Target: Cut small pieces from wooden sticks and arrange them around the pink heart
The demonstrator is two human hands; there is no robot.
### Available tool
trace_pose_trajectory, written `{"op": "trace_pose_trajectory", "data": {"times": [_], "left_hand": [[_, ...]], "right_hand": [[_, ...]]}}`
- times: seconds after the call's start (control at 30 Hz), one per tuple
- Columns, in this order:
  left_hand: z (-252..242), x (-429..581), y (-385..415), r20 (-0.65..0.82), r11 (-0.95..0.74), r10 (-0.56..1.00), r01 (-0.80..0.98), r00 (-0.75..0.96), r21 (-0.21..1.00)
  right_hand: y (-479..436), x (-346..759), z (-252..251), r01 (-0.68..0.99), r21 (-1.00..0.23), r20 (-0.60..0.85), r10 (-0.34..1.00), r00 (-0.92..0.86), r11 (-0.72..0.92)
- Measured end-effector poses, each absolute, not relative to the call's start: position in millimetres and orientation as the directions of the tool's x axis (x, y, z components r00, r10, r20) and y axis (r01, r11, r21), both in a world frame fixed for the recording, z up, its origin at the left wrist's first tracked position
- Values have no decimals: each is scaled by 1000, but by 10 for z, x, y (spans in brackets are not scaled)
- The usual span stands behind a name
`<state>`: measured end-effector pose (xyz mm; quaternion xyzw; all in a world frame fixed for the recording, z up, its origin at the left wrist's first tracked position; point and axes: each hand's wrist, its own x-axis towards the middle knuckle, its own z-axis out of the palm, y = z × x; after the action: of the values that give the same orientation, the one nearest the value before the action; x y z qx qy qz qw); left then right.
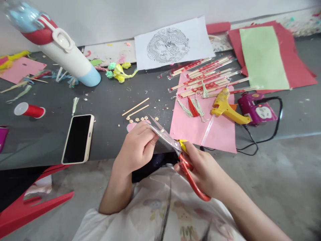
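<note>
My right hand [204,169] grips the scissors [176,144], whose handles are red with a bit of yellow. The blades point up and left, slightly parted, with a small pale piece [162,130] between them. Close by the blades, my left hand [134,147] is closed, its fingertips pinched; what they hold is hidden. Just beyond it, several small wooden flower-shaped pieces [142,118] lie in a row on the dark table [107,100]. Two thin wooden sticks [135,107] rest behind them. A pink round piece [131,127] shows partly beside my left knuckles.
Right: a yellow glue gun [223,105], purple device [258,108] with black cord, tassels [193,107] on pink paper [183,130], wrapped chopsticks [205,78]. Left: phone [77,139], red thread spool [30,110], bottle [67,53]. Behind: dragon drawing [170,45], green paper [264,58].
</note>
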<state>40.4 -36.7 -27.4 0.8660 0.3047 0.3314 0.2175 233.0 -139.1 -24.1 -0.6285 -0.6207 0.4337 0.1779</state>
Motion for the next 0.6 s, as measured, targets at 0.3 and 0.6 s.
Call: {"op": "trace_pose_trajectory", "data": {"times": [0.3,0.6], "left_hand": [[-296,429,-363,371,-652,674,279,639,705],[-326,434,-344,332,-579,673,191,661,793]], "right_hand": [[-1387,2353,-224,681,-728,-263,950,-167,-82],[-1431,2362,-272,707,-703,-202,974,-104,-71]]}}
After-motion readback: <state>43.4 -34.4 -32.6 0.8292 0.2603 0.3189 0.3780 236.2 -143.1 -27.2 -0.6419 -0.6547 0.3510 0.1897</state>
